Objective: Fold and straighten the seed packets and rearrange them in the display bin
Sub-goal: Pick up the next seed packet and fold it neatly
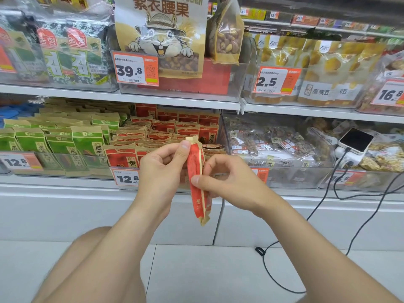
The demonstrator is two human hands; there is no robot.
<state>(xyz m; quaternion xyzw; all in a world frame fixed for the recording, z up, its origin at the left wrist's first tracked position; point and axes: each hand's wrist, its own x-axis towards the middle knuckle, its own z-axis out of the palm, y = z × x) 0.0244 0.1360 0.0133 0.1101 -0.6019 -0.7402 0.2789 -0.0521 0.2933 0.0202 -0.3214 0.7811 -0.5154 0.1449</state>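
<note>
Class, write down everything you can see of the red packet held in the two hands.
The red packet is a slim, paper-looking pouch, red with tan edges and a small logo near its lower end. It hangs roughly upright, seen almost edge-on, in front of the bin of matching red packets. The left hand pinches its top; the right hand pinches its middle.

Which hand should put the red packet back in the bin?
Probably the left hand: it pinches the packet at its top end, closest to the bin. The right hand pinches lower, at the middle.
</note>
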